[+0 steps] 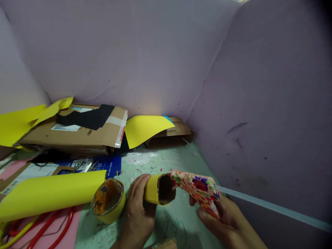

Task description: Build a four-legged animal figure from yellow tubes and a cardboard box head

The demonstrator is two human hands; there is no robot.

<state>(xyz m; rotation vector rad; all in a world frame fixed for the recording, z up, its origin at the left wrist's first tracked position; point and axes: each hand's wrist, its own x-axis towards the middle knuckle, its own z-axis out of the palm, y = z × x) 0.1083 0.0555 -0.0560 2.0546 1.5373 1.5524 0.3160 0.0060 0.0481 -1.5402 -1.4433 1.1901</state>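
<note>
My left hand [138, 211] grips a short yellow-covered cardboard tube [157, 189] whose open end faces right. My right hand [225, 221] holds a strip of floral patterned paper [198, 188] that curls from the tube's open end down to my fingers. Both hands hover just above the pale green table [160, 162] near its front edge. A second yellow-wrapped tube [109, 200] lies on the table just left of my left hand, its open end turned toward me.
A rolled yellow sheet [52, 193] lies at left over pink paper [67, 238] and red cords [44, 228]. Flattened cardboard boxes [77, 133] with yellow sheets [145, 129] sit at the back. Lilac walls [259, 103] close in behind and right. A translucent glue stick [272, 207] lies at right.
</note>
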